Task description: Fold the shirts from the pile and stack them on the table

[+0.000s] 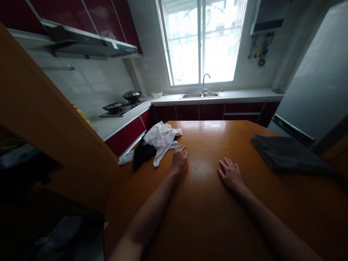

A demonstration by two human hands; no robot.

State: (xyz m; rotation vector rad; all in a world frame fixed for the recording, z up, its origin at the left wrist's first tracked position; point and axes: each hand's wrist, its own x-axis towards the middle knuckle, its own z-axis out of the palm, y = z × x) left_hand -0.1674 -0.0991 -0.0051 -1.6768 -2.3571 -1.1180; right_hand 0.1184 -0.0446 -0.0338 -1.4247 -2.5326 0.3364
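Observation:
On the wooden table [201,203], my left hand [179,158] rests near a crumpled white cloth [162,137], its fingers slightly curled and apart, holding nothing. A black cloth [143,153] lies partly under the white one at the table's left side, with a light grey piece [126,158] beside it. My right hand [232,174] lies palm down on the tabletop with fingers spread and nothing in it. Farther right, a folded dark grey cloth [290,154] lies flat near the table's edge.
Behind the table runs a white counter [239,95] with a double sink [191,95] and faucet. A stove [125,108] with two pans stands at the back left. A wooden panel [54,119] rises at the left, and a refrigerator [312,79] stands at the right.

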